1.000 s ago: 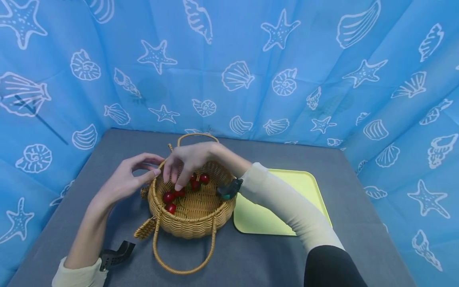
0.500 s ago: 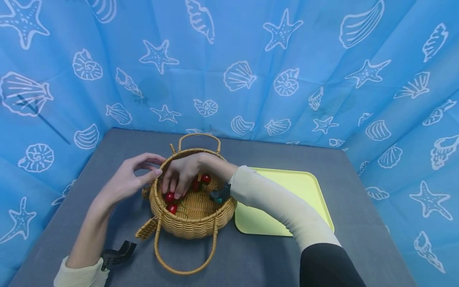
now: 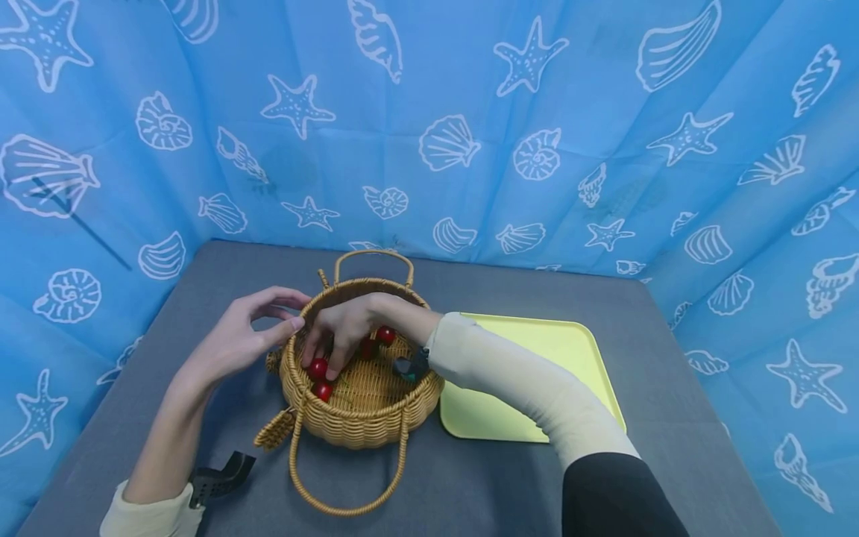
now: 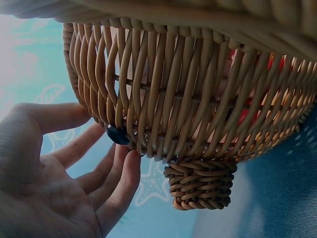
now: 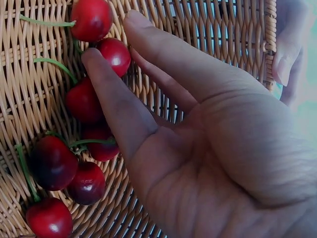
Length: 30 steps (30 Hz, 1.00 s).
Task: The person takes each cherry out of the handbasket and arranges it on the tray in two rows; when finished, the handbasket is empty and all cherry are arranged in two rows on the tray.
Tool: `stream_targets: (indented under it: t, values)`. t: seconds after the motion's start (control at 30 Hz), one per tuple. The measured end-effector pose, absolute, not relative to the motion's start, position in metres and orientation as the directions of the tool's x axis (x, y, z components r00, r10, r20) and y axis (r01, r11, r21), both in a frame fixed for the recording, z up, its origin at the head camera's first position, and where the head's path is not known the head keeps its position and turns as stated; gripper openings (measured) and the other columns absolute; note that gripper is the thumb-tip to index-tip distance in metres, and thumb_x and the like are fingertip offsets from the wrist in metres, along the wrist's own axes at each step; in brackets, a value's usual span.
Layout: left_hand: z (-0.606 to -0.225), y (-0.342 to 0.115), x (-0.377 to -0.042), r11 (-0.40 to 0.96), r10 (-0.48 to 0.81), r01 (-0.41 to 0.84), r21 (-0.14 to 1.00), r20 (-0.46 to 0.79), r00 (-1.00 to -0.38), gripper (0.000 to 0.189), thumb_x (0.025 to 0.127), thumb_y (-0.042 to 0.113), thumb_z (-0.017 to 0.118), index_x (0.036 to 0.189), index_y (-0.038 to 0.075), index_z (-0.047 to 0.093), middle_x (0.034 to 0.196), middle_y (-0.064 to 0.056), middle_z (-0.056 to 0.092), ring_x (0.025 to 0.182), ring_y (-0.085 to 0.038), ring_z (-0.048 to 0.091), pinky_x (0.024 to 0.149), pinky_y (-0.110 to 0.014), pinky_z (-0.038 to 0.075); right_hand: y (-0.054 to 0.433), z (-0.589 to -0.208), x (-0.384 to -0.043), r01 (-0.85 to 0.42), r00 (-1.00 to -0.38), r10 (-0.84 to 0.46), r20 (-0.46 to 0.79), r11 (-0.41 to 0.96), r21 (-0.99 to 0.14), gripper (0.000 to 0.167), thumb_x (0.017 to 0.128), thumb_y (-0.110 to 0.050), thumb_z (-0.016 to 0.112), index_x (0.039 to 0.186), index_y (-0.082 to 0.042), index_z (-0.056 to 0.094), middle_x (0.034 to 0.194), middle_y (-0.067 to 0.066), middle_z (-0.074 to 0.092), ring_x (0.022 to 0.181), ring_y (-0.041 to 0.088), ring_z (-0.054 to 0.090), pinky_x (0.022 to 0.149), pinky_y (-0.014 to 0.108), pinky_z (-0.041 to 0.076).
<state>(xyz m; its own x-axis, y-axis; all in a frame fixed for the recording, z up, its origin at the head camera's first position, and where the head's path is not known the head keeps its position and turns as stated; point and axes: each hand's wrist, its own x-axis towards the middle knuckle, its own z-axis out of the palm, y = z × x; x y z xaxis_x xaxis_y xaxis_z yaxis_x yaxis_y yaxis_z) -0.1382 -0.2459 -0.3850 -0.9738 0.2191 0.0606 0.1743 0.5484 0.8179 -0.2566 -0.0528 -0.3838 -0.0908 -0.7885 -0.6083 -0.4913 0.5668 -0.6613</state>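
Observation:
A round wicker basket [image 3: 356, 434] with several red cherries inside stands on the grey table. My left hand [image 3: 238, 339] is at its left side. In the left wrist view, the thumb and fingertips [image 4: 131, 161] touch the outer weave. My right hand [image 3: 349, 324] reaches down inside the basket. In the right wrist view, its thumb and fingers lie spread around one cherry [image 5: 115, 55], which rests against the wicker; how firmly they touch it is unclear. Another cherry [image 5: 92, 19] with a green stem lies just beyond the fingertips.
A pale yellow tray [image 3: 570, 350] lies right of the basket, partly under the right sleeve. Two looped handles rise from the basket, the front handle [image 3: 345, 512] lying toward me. A blue shell-patterned curtain [image 3: 450, 179] encloses the table's back and sides.
My right hand has lowered deeper into the basket, its fingers now spread around a cherry at the left. My left hand stays at the basket's side.

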Motion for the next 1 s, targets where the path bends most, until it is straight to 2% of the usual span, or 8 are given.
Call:
stream_targets:
  t: [0.17, 0.53, 0.67, 0.87, 1.0]
  values:
    - [-0.3851, -0.2467, -0.1374, 0.550, 0.219, 0.177, 0.816, 0.064, -0.974, 0.036, 0.108, 0.023, 0.067, 0.143, 0.012, 0.066, 0.139, -0.016, 0.070, 0.121, -0.034, 0.067, 0.090, -0.038, 0.057, -0.0548, -0.3830, -0.2579, -0.540, -0.073, -0.785, -0.615, 0.549, -0.637, 0.053, 0.097, -0.018, 0.083, 0.148, -0.016, 0.068, 0.147, 0.000, 0.070, 0.135, 0.010, 0.063, 0.107, 0.014, 0.049]
    - [-0.3849, -0.2464, -0.1386, 0.547, 0.225, 0.181, 0.817, 0.064, -0.972, 0.037, 0.108, 0.023, 0.067, 0.143, 0.011, 0.065, 0.140, -0.017, 0.069, 0.122, -0.037, 0.067, 0.091, -0.041, 0.056, -0.0545, -0.3824, -0.2564, -0.510, -0.068, -0.756, -0.651, 0.587, -0.629, 0.054, 0.099, -0.013, 0.080, 0.150, -0.018, 0.066, 0.147, 0.001, 0.070, 0.135, 0.010, 0.064, 0.106, 0.015, 0.050]
    - [-0.3843, -0.2461, -0.1384, 0.546, 0.225, 0.182, 0.817, 0.067, -0.972, 0.036, 0.108, 0.022, 0.067, 0.142, 0.011, 0.065, 0.140, -0.017, 0.069, 0.121, -0.036, 0.068, 0.091, -0.040, 0.056, -0.0538, -0.3823, -0.2559, -0.489, -0.101, -0.785, -0.612, 0.574, -0.656, 0.049, 0.098, -0.010, 0.081, 0.145, -0.016, 0.070, 0.139, 0.002, 0.074, 0.126, 0.010, 0.068, 0.101, 0.016, 0.055]
    - [-0.3838, -0.2467, -0.1378, 0.546, 0.220, 0.180, 0.818, 0.067, -0.973, 0.035, 0.108, 0.022, 0.067, 0.142, 0.012, 0.066, 0.139, -0.016, 0.070, 0.121, -0.034, 0.068, 0.090, -0.036, 0.057, -0.0522, -0.3825, -0.2543, -0.282, -0.206, -0.776, -0.597, 0.631, -0.723, 0.036, 0.096, 0.000, 0.080, 0.131, -0.009, 0.078, 0.112, 0.007, 0.075, 0.099, 0.015, 0.078, 0.093, 0.028, 0.064]
    - [-0.3847, -0.2466, -0.1384, 0.541, 0.224, 0.182, 0.821, 0.068, -0.972, 0.036, 0.108, 0.021, 0.067, 0.143, 0.011, 0.066, 0.140, -0.017, 0.070, 0.121, -0.036, 0.068, 0.089, -0.036, 0.057, -0.0503, -0.3821, -0.2545, -0.255, -0.189, -0.781, -0.596, 0.625, -0.738, 0.032, 0.097, 0.002, 0.078, 0.128, -0.005, 0.078, 0.107, 0.011, 0.074, 0.090, 0.018, 0.080, 0.091, 0.033, 0.066]
